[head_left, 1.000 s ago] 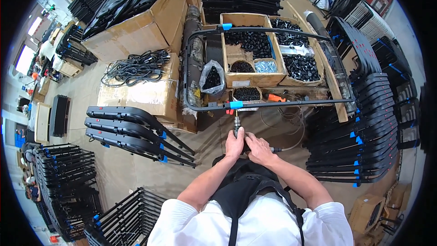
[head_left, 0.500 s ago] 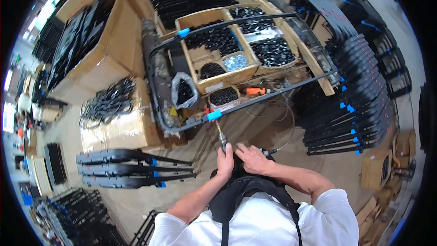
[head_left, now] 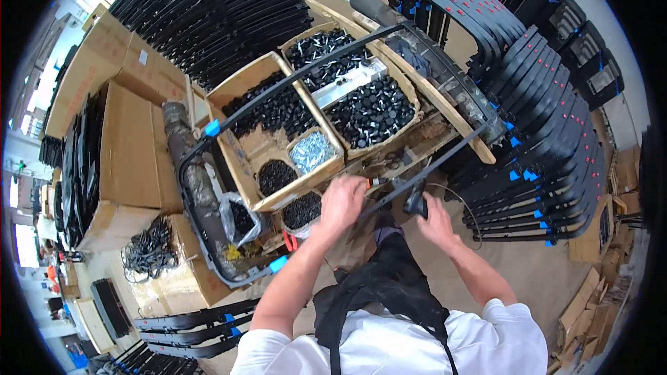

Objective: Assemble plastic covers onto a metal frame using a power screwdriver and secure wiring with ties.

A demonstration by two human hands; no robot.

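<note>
Left hand (head_left: 342,201) arched above the near rail of a black tubular frame (head_left: 439,160), fingers bent, its inner side turned away so that whether it holds anything cannot be told; right hand (head_left: 438,222) clamped on a black hand tool (head_left: 416,201) just beside that rail, the two hands apart.

Towering behind is a dark stack of ribbed parts (head_left: 208,14), while a rank of curved frames (head_left: 556,146), dotted red and tabbed blue, fans out at right. At left stands a tall cardboard carton (head_left: 135,153), matte brown and creased, packed with black parts.

Between them the frame, smooth, slender and round-cornered, lies aslant across the parts boxes. Work on it appears under way: one blue tab (head_left: 212,128) is on the far rail and another on the near rail, both toward the left end. Seating of any screws is too small to judge; what is left seems to be the rest of the fastening.

Beneath it, a divided box (head_left: 306,189) with pale, worn walls sits beside a rough-grained plank (head_left: 462,128). Glossy black knobs (head_left: 372,111) with bright shanks fill one compartment; smaller still are shiny silver screws (head_left: 311,151) and, heaped in a rounded tub, fine black screws (head_left: 276,176).
</note>
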